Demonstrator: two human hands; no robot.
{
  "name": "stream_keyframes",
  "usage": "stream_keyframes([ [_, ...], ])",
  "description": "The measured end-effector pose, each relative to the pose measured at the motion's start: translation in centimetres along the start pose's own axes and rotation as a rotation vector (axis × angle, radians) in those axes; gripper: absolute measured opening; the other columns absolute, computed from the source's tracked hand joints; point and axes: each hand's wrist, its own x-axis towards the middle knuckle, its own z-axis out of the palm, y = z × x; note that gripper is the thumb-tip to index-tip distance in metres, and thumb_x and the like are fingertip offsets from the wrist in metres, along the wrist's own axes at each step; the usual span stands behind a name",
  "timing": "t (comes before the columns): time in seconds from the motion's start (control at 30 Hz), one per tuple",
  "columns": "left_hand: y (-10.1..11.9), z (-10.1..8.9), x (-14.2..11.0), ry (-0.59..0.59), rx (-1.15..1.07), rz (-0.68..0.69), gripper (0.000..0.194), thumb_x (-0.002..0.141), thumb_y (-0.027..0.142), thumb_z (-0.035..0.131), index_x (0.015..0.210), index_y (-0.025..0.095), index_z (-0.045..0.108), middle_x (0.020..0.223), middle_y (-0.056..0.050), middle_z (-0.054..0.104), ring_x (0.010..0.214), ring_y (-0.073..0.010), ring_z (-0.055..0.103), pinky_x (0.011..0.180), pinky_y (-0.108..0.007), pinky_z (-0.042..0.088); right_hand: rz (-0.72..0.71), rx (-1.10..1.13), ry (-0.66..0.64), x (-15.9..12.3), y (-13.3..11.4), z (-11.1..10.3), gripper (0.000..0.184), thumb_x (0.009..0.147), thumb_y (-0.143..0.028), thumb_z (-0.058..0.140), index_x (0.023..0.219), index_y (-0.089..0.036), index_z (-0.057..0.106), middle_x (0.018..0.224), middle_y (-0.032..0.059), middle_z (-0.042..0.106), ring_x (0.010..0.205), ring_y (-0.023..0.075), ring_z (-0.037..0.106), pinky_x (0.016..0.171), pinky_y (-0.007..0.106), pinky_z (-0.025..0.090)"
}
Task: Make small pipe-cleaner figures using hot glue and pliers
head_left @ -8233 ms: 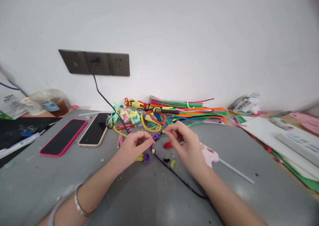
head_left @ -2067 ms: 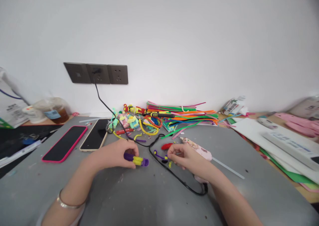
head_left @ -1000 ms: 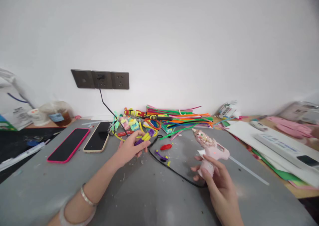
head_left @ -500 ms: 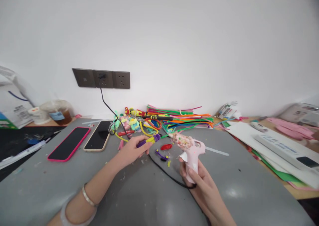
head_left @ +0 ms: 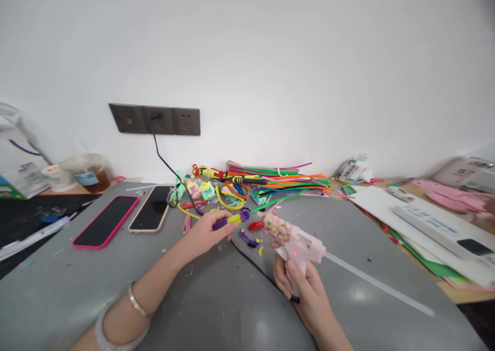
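Observation:
Between the closed fingers of my left hand point(head_left: 211, 233) is a purple and yellow pipe-cleaner piece point(head_left: 235, 218), its looped purple end pointing right. My right hand point(head_left: 303, 286) wraps the handle of a pink hot glue gun point(head_left: 301, 241), which has a small red light lit. The nozzle end points left toward the purple and yellow piece but stands apart from it. A long clear glue stick point(head_left: 379, 281) sticks out of the gun's rear. Under the nozzle lie a red piece point(head_left: 255, 226) and a small purple piece with yellow tips point(head_left: 248, 238).
Bundled pipe cleaners point(head_left: 286, 182) and colourful scraps point(head_left: 207, 188) lie along the wall. Two phones, one pink-edged point(head_left: 106, 222) and one pale-edged point(head_left: 150, 210), rest at left near a drink cup point(head_left: 93, 174). The black cord point(head_left: 255, 266) crosses the table. Papers point(head_left: 386, 214) are stacked at right.
The glue gun has turned and moved slightly left and nearer the piece in my left hand, so its glue stick shows at greater length. My left hand has barely moved.

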Motion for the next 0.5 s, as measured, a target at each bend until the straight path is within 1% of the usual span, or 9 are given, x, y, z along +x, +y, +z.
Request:
stream_keyframes([
  [0.07, 0.1, 0.0, 0.0, -0.004, -0.006, 0.008, 0.033, 0.09, 0.05, 0.053, 0.087, 0.018, 0.06, 0.066, 0.003, 0.058, 0.052, -0.0101, 0.044, 0.049, -0.022, 0.032, -0.028, -0.08, -0.026, -0.2, 0.7, -0.1, 0.043, 0.093, -0.056, 0.056, 0.073, -0.018, 0.056, 0.052, -0.007, 0.036, 0.043, 0.007, 0.026, 0.045, 0.025, 0.019],
  [0.1, 0.1, 0.0, 0.0, -0.01, -0.008, 0.012, 0.033, 0.09, 0.05, 0.054, 0.087, 0.018, 0.06, 0.066, 0.003, 0.058, 0.052, -0.0102, 0.044, 0.049, -0.022, 0.032, -0.04, -0.113, -0.015, -0.3, 1.0, -0.2, 0.042, 0.092, -0.056, 0.057, 0.076, -0.018, 0.058, 0.052, -0.007, 0.036, 0.042, 0.007, 0.026, 0.044, 0.025, 0.02],
  [0.2, 0.2, 0.0, -0.1, -0.04, -0.011, 0.022, 0.032, 0.091, 0.048, 0.054, 0.084, 0.018, 0.06, 0.067, 0.003, 0.058, 0.053, -0.0101, 0.045, 0.05, -0.021, 0.033, -0.027, -0.175, 0.045, -0.7, 1.5, -0.1, 0.04, 0.09, -0.055, 0.061, 0.095, -0.015, 0.063, 0.053, -0.0074, 0.037, 0.042, 0.0072, 0.027, 0.042, 0.023, 0.021],
  [0.27, 0.2, 0.0, -0.2, -0.053, -0.011, 0.024, 0.031, 0.092, 0.047, 0.054, 0.084, 0.018, 0.06, 0.068, 0.003, 0.058, 0.054, -0.0099, 0.045, 0.05, -0.021, 0.033, -0.005, -0.191, 0.059, -0.8, 1.5, 0.0, 0.043, 0.089, -0.056, 0.061, 0.101, -0.014, 0.063, 0.054, -0.0072, 0.037, 0.043, 0.0073, 0.028, 0.042, 0.023, 0.022],
  [0.5, 0.1, 0.0, -0.2, -0.051, 0.0, 0.04, 0.031, 0.092, 0.047, 0.055, 0.086, 0.017, 0.062, 0.069, 0.003, 0.059, 0.056, -0.0105, 0.048, 0.052, -0.021, 0.035, 0.01, -0.187, 0.066, -0.7, 1.3, 0.1, 0.043, 0.089, -0.056, 0.061, 0.098, -0.014, 0.062, 0.054, -0.0079, 0.035, 0.043, 0.0073, 0.026, 0.041, 0.022, 0.021],
])
